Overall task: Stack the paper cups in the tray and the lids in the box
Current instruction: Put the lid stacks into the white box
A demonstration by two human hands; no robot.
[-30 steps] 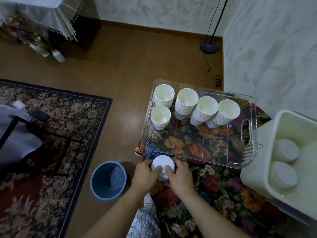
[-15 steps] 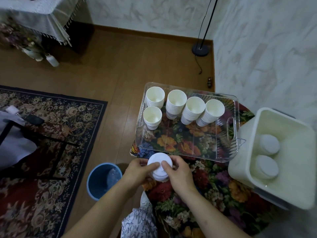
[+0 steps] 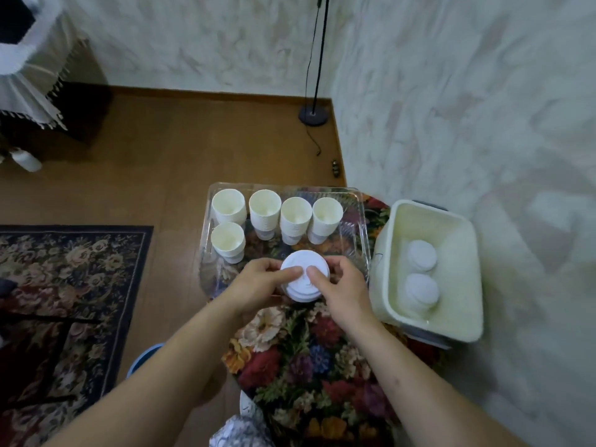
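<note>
Both hands hold one lidded paper cup (image 3: 304,279) just above the near wall of the clear tray (image 3: 362,227); the left hand (image 3: 258,282) curls round its left side with the thumb laid on the white lid (image 3: 303,269), and the right hand (image 3: 342,287) curls round the right side, thumb likewise pressed on the lid top; whether the cup rests on the counter (image 3: 309,356) or is lifted I cannot tell. The cup is probably very light and thin-walled, so a hard squeeze at mid-body would likely dent it; the stiffer places to grip are the rolled rim and the base. The lid looks like thin moulded plastic, springy and a little slick, best peeled from its edge with a thumb under the lip while the other hand steadies the cup. Inside the tray, five cup stacks (image 3: 295,221) fill the far side, four in the far row and one nearer on the left; the right-hand stacks lean, so a nudge could tip them. The tray's near half is open room for a new stack. Right of the tray, just beside it, stands the cream box (image 3: 471,285) with two lid stacks (image 3: 422,272) inside; its walls are high, so a lid must go over the rim and down.
</note>
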